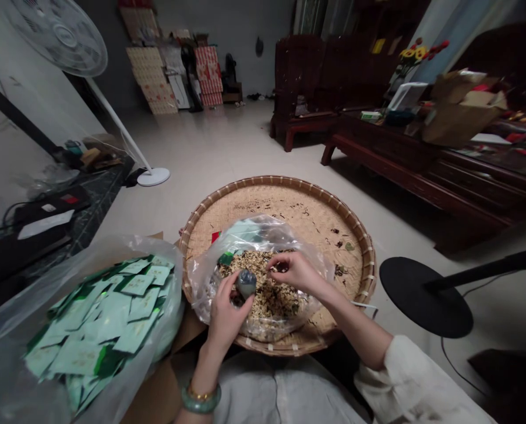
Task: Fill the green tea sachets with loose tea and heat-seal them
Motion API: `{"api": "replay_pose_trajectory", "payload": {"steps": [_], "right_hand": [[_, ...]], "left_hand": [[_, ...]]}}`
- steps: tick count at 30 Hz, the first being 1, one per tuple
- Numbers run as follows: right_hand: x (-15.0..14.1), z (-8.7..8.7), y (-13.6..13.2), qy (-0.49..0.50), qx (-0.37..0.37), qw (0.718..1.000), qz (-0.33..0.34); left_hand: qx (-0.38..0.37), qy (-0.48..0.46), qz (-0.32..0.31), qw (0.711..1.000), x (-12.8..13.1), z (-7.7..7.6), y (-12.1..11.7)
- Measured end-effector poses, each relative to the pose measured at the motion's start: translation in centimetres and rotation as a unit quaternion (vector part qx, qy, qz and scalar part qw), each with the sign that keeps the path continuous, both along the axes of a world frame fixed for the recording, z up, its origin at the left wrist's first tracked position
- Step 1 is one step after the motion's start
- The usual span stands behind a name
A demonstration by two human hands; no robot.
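My left hand (226, 312) is wrapped round a small grey cylinder with a dark end (246, 284), perhaps a cup or jar; its kind is unclear. Beneath it lies a heap of loose dried mix (272, 306), pale bits with dark pieces. This mix sits in an open clear plastic bag (320, 265). Over the heap's upper part, my right hand (295, 272) has thumb and fingers pinched together; what is between them, if anything, is too small to tell. Green sachets (245, 231) lie at the bag's far side. The bag rests on a round woven bamboo tray (280, 191).
To the left stands a large plastic bag (170, 259) full of pale green sachets (108, 312). A black round stand base (426, 297) is on the floor at right. Farther off are a white fan (64, 35), a dark wooden table (390, 153) and stacked boxes (152, 79).
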State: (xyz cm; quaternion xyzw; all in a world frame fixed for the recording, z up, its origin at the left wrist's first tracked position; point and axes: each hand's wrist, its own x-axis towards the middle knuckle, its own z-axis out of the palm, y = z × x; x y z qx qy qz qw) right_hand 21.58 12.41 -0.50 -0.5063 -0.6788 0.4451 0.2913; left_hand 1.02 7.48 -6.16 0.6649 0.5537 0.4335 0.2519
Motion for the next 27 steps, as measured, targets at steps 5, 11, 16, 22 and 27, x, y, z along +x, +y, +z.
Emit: {"api": "replay_pose_trajectory", "payload": {"steps": [5,11,16,22,27], "right_hand": [[0.0,4.0,0.1,-0.026,0.045,0.996,0.067],[-1.4,5.0,0.0,-0.130,0.138,0.972,0.140],[-2.3,5.4,-0.6,-0.175,0.185,0.956,0.148],[-2.9,6.1,-1.3,-0.148,0.193,0.962,0.125],[-2.9,6.0,-1.0,-0.082,0.211,0.968,0.112]], "left_hand": [[0.007,-0.002,-0.022,1.000,1.3,0.0,0.4],[0.017,0.004,-0.020,1.000,1.9,0.0,0.5],[0.016,0.008,-0.012,1.000,1.6,-0.4,0.5],[0.010,-0.002,-0.019,1.000,1.5,-0.6,0.6],[0.011,0.007,-0.028,1.000,1.5,-0.4,0.6]]}}
